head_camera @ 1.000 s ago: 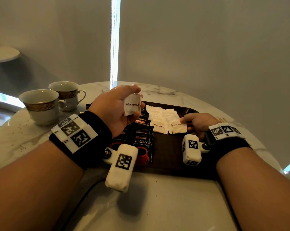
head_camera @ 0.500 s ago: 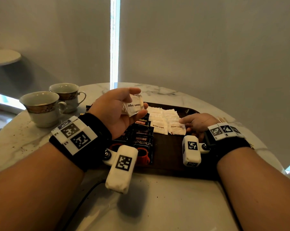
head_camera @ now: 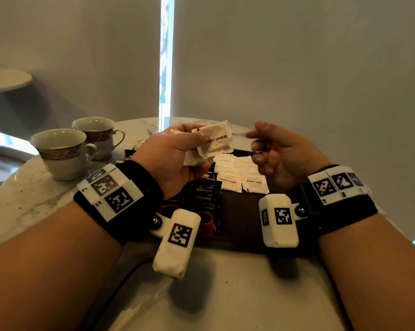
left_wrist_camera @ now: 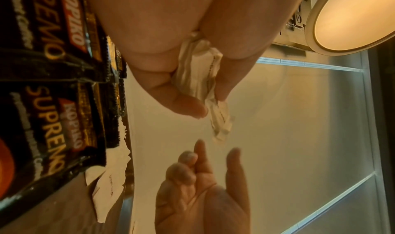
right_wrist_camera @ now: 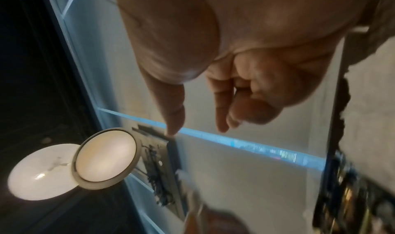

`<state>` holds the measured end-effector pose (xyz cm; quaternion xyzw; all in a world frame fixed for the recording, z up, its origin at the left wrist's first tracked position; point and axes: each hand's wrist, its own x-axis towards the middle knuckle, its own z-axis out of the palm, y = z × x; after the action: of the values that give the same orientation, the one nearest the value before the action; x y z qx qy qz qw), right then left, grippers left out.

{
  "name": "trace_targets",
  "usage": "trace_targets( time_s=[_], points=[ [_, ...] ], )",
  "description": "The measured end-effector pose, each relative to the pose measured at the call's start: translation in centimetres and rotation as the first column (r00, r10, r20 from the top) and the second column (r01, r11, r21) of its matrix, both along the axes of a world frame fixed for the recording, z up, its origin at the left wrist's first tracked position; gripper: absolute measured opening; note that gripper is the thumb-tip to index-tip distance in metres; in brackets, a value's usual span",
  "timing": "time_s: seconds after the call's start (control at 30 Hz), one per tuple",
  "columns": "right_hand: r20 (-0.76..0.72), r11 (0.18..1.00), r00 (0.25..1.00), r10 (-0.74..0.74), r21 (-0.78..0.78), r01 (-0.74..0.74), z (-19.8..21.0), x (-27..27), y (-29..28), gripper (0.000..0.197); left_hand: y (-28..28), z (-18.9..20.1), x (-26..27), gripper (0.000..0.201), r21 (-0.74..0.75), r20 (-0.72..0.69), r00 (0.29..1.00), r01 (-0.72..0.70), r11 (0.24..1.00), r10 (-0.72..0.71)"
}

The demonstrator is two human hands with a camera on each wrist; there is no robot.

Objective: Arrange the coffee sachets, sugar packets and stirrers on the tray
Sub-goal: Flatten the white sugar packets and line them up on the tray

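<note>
You were maybe two-thirds done: coffee sachets and two rows of sugar packets already lay on the tray. Your left hand pinched spare packets above it, your right hand hung loose and empty. No stirrers on the tray that I could see.

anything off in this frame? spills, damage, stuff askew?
Mostly tidy. Dark specks dot the marble table near the teacups. The sugar packets in the left hand look crumpled, unlike the flat rows on the tray.

Tray far edge hidden behind hands (stirrers unseen).
</note>
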<state>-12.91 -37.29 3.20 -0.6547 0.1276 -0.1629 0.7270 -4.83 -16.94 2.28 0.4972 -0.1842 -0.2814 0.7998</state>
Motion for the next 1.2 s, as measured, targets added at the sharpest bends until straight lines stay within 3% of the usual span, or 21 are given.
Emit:
trace_targets(
  time_s=[0.07,0.13,0.23,0.43,0.6,0.67,0.77,0.87,0.97,1.07,1.2],
  points=[
    [-0.005,0.988,0.989,0.149,-0.046,-0.15,0.3,-0.1,2.1,0.033,0.0,0.0,0.0,0.007,0.005,0.02,1.0,-0.005,1.0,0.005],
    [-0.014,0.976,0.981,0.194,-0.101,-0.195,0.2,0.0,3.6,0.033,-0.1,0.0,-0.1,0.007,0.021,0.04,0.999,-0.008,1.0,0.007],
    [0.0,0.98,0.987,0.16,-0.117,-0.159,0.0,0.2,4.7,0.037,0.0,0.0,-0.1,0.008,0.031,0.05,0.999,0.002,1.0,-0.004],
    [0.052,0.998,0.997,0.053,-0.022,-0.052,0.1,0.4,4.6,0.007,-0.1,-0.4,0.4,0.043,0.024,-0.037,0.999,0.008,1.0,-0.008],
    [0.097,0.998,0.995,0.028,0.054,-0.034,0.3,0.4,4.7,0.005,0.0,-0.3,0.7,0.031,0.021,-0.064,0.998,0.012,1.0,-0.01],
    [0.11,0.996,0.994,0.023,0.088,-0.033,0.2,0.4,4.8,0.012,0.1,-0.3,0.7,0.04,0.019,-0.047,0.999,0.014,1.0,-0.013],
    [0.118,0.995,0.993,0.033,0.086,-0.043,0.0,0.4,5.3,0.041,0.2,-0.4,0.6,0.059,0.06,0.045,0.998,0.044,0.997,-0.047],
    [0.114,0.996,0.991,0.066,0.058,-0.073,0.0,0.4,5.7,0.041,0.3,-0.3,0.6,0.073,0.079,0.106,0.989,0.096,0.992,-0.104],
    [0.129,0.991,0.986,0.108,0.068,-0.118,0.1,0.1,5.9,0.025,0.2,-0.2,0.2,0.048,0.074,0.098,0.988,0.114,0.991,-0.121],
    [0.129,0.992,0.985,0.111,0.042,-0.117,-0.1,0.2,6.2,0.029,0.3,-0.1,-0.1,0.014,0.049,0.061,0.996,0.064,0.997,-0.067],
    [0.083,0.996,0.993,0.085,0.003,-0.086,-0.4,0.4,6.2,0.023,0.2,0.1,0.2,0.013,-0.016,0.062,0.998,0.027,1.0,-0.026]
  ],
)
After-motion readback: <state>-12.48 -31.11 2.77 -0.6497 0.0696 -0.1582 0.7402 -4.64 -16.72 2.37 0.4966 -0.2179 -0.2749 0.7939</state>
